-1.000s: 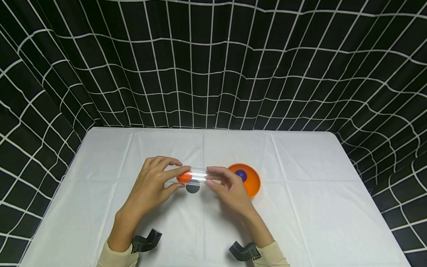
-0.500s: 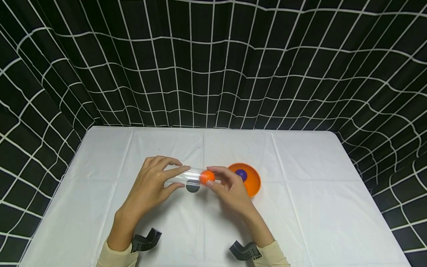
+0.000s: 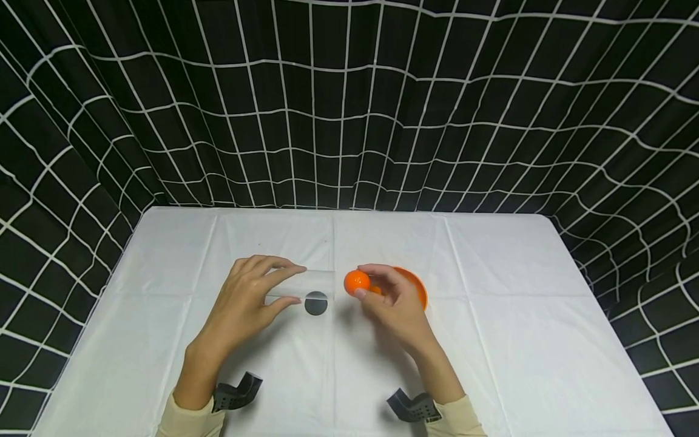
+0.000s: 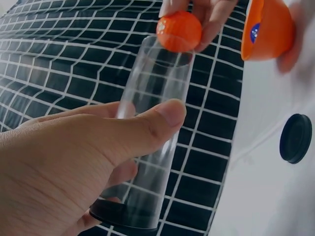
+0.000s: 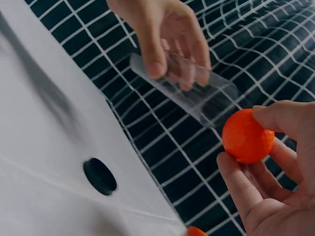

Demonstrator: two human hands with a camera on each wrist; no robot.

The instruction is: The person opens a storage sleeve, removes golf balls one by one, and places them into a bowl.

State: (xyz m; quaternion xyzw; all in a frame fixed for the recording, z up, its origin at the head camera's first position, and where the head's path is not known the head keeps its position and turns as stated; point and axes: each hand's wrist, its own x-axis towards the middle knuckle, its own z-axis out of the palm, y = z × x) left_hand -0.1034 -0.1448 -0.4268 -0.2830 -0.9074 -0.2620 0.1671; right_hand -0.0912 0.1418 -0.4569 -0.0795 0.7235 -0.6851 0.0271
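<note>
My left hand holds a clear plastic tube between thumb and fingers, its open mouth toward the right hand. A black cap covers the tube's other end. My right hand pinches an orange ball by thumb and fingertips. In the head view the ball sits just right of the tube's mouth; it overlaps the rim in the left wrist view. A round black lid lies on the table, partly seen through the tube. The tube has nothing inside.
An orange bowl stands on the white table behind my right hand, which partly hides it in the head view. A purple ball shows inside it. Dark curtains with white grid lines surround the table's back and sides.
The orange ball has slid rightward along the tube and come out of its mouth into my right hand's pinch. That hand has shifted slightly right. My left hand has barely moved.
</note>
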